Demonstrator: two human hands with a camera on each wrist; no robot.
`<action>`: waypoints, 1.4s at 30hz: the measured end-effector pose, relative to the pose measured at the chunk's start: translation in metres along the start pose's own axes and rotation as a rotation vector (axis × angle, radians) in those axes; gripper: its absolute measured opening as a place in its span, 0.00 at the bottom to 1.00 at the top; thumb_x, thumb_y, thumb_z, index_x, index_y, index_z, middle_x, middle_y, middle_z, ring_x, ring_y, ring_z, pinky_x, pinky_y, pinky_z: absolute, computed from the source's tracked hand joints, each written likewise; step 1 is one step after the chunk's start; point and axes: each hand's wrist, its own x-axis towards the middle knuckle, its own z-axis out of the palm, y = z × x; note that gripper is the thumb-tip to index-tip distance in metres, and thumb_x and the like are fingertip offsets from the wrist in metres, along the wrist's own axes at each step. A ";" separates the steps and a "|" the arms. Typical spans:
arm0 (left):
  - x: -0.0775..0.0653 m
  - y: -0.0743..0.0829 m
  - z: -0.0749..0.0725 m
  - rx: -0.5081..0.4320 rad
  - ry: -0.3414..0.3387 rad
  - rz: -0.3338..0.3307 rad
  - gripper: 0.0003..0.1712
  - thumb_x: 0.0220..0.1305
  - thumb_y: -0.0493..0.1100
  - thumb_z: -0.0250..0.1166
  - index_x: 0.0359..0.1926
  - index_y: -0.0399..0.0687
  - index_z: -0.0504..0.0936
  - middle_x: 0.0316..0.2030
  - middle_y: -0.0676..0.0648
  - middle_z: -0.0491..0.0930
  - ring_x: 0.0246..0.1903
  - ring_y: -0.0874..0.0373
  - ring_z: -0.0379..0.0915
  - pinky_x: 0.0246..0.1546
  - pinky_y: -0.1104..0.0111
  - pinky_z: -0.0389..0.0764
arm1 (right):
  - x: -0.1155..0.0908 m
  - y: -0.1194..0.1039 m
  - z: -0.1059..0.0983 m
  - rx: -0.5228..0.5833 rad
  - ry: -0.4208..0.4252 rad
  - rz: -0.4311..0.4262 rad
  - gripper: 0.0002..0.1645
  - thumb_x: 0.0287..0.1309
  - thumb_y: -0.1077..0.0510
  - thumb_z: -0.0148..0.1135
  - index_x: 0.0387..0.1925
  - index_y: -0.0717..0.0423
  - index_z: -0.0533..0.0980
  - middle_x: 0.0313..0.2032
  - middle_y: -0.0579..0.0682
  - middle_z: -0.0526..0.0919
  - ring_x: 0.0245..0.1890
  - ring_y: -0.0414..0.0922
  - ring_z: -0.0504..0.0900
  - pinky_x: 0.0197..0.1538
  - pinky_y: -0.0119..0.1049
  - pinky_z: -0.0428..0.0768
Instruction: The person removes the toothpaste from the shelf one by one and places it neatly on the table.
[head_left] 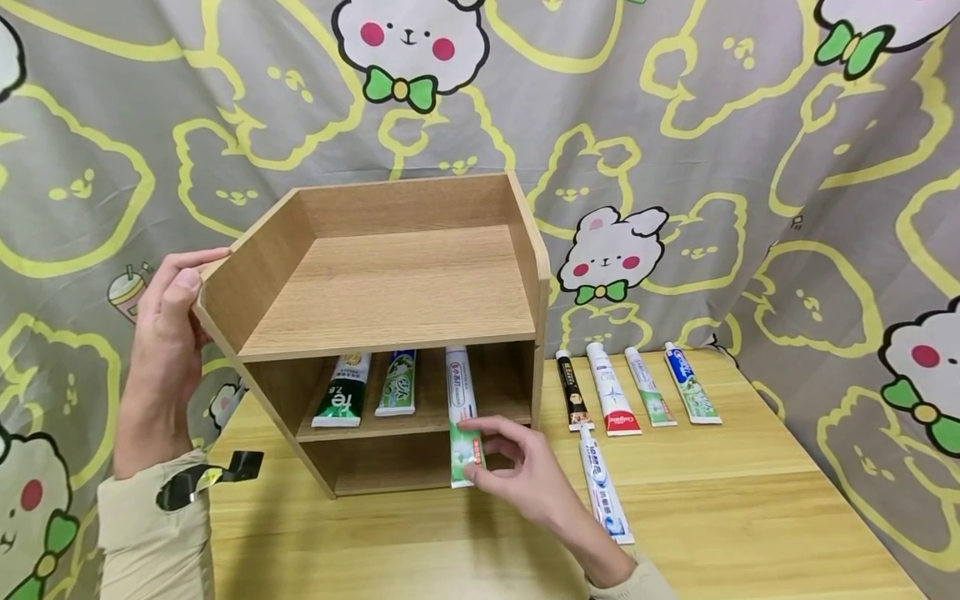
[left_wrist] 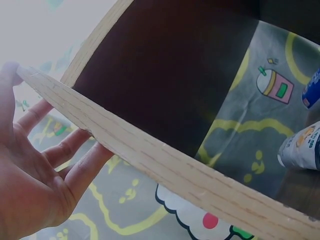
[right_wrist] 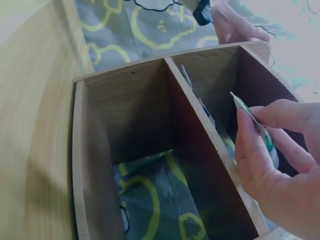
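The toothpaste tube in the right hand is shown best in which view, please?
The head view: the held toothpaste tube shows its printed front nearly whole. The right wrist view shows it edge-on, partly covered; the left wrist view lacks it.

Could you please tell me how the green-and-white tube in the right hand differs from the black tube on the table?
Colour: the green-and-white tube is white, turning green toward its flat end, while the black tube is mostly black. State: the green-and-white tube is pinched by the right hand at the wooden shelf, whereas the black tube lies on the table, untouched by either hand. Both have their flat ends toward the wearer.
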 end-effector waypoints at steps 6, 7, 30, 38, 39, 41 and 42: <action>0.001 0.000 0.001 -0.002 0.001 -0.005 0.22 0.72 0.45 0.54 0.60 0.40 0.80 0.47 0.40 0.78 0.33 0.53 0.77 0.21 0.70 0.79 | -0.008 0.004 -0.001 0.035 -0.020 -0.022 0.29 0.56 0.71 0.71 0.60 0.60 0.79 0.59 0.62 0.78 0.51 0.56 0.83 0.47 0.43 0.85; 0.001 0.000 0.001 -0.003 0.002 -0.006 0.22 0.72 0.45 0.54 0.60 0.40 0.80 0.47 0.40 0.78 0.33 0.53 0.77 0.21 0.70 0.79 | -0.010 0.004 -0.001 0.038 -0.025 -0.029 0.28 0.56 0.71 0.71 0.60 0.60 0.79 0.60 0.62 0.78 0.52 0.55 0.83 0.47 0.43 0.85; 0.003 0.000 0.004 -0.013 -0.007 -0.006 0.22 0.72 0.45 0.53 0.60 0.40 0.80 0.47 0.40 0.78 0.34 0.53 0.78 0.21 0.70 0.80 | -0.031 0.014 -0.008 0.131 -0.042 -0.183 0.30 0.56 0.75 0.69 0.62 0.65 0.76 0.61 0.66 0.76 0.52 0.49 0.82 0.45 0.49 0.85; 0.001 0.001 0.003 -0.020 -0.001 -0.003 0.22 0.72 0.45 0.53 0.60 0.39 0.80 0.46 0.40 0.77 0.33 0.54 0.77 0.20 0.70 0.79 | -0.039 0.012 -0.013 0.077 -0.007 -0.218 0.29 0.55 0.73 0.71 0.60 0.63 0.78 0.59 0.62 0.77 0.50 0.47 0.83 0.45 0.48 0.86; 0.001 0.001 0.002 -0.018 -0.001 -0.002 0.22 0.72 0.45 0.53 0.60 0.39 0.80 0.46 0.40 0.78 0.33 0.54 0.77 0.20 0.70 0.79 | -0.040 0.012 -0.015 0.070 -0.004 -0.224 0.29 0.55 0.73 0.71 0.60 0.64 0.78 0.59 0.62 0.77 0.50 0.47 0.83 0.46 0.48 0.86; 0.000 0.001 0.001 -0.018 0.000 0.001 0.22 0.72 0.44 0.53 0.60 0.39 0.80 0.46 0.40 0.78 0.32 0.54 0.76 0.19 0.71 0.78 | -0.042 0.011 -0.017 0.052 0.002 -0.240 0.28 0.55 0.73 0.71 0.59 0.64 0.78 0.59 0.62 0.78 0.49 0.47 0.82 0.45 0.48 0.86; 0.000 0.001 0.001 -0.014 -0.001 0.003 0.22 0.72 0.45 0.53 0.60 0.39 0.80 0.46 0.40 0.78 0.32 0.53 0.76 0.20 0.71 0.78 | -0.042 0.011 -0.018 0.040 0.006 -0.252 0.28 0.55 0.73 0.71 0.59 0.64 0.78 0.59 0.62 0.78 0.49 0.46 0.82 0.45 0.47 0.86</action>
